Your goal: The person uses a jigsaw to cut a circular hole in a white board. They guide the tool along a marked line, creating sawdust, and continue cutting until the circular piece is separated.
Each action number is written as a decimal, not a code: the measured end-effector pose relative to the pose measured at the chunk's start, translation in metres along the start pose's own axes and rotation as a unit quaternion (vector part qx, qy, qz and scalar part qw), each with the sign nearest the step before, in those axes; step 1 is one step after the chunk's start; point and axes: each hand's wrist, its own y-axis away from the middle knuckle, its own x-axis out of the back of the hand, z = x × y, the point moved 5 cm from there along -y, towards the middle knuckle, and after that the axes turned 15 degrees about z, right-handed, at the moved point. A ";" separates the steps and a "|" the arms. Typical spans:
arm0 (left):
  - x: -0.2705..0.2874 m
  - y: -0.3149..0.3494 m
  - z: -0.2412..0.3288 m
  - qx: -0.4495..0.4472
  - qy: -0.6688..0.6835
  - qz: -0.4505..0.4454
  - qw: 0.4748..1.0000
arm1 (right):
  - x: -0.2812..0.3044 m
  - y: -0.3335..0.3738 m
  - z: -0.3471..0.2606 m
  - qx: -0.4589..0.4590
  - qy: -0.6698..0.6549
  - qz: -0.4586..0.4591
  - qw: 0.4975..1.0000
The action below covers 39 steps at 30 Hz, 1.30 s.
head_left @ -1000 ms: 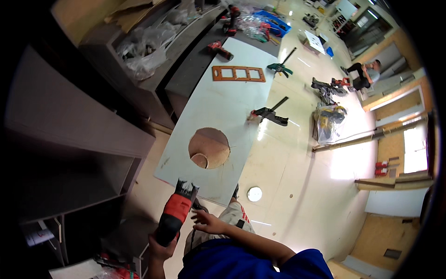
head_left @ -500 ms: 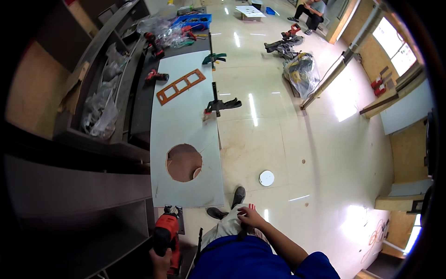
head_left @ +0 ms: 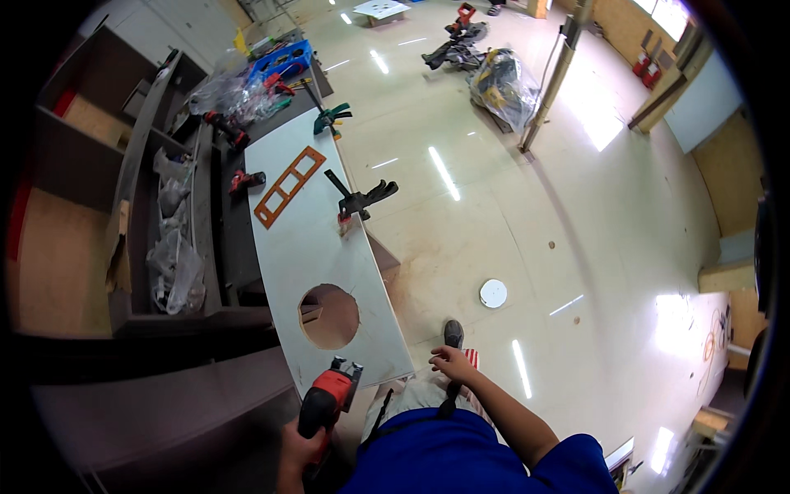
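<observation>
My left hand (head_left: 303,445) grips a red and black jigsaw (head_left: 331,390) by its handle. The front of the jigsaw overlaps the near end of a long white board (head_left: 309,258), and I cannot tell whether they touch. A large round hole (head_left: 332,316) is cut through that board just beyond the saw. Beside my right leg, my right hand (head_left: 449,363) hangs with bent, loosely spread fingers and nothing in it. A black bar clamp (head_left: 362,199) and a green-jawed clamp (head_left: 330,118) sit along the board's right edge.
An orange slotted template (head_left: 290,187) lies on the board. Two drills (head_left: 226,130) are left of it, near plastic bags and a blue tray (head_left: 284,59). On the floor are a white disc (head_left: 493,293), a mitre saw (head_left: 457,41) and a plastic-covered machine (head_left: 504,86). A post (head_left: 553,86) stands right.
The jigsaw in my left hand has come up and right, over the board's near end. My view has turned, and my right hand has shifted slightly away from my body.
</observation>
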 end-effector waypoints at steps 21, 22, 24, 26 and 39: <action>-0.064 -0.178 0.001 -0.228 -0.168 -0.248 0.926 | -0.101 0.018 0.057 -0.045 -0.231 0.264 0.935; -0.068 -0.179 0.002 -0.220 -0.176 -0.249 0.927 | -0.104 0.018 0.054 -0.044 -0.257 0.255 0.931; -0.074 -0.180 0.003 -0.205 -0.191 -0.249 0.927 | -0.109 0.016 0.058 -0.072 -0.263 0.226 0.935; -0.078 -0.178 0.005 -0.196 -0.183 -0.247 0.931 | -0.116 0.016 0.065 -0.075 -0.248 0.210 0.943; -0.095 -0.186 0.009 -0.141 -0.216 -0.264 0.929 | -0.110 0.014 0.039 -0.082 -0.264 0.172 0.946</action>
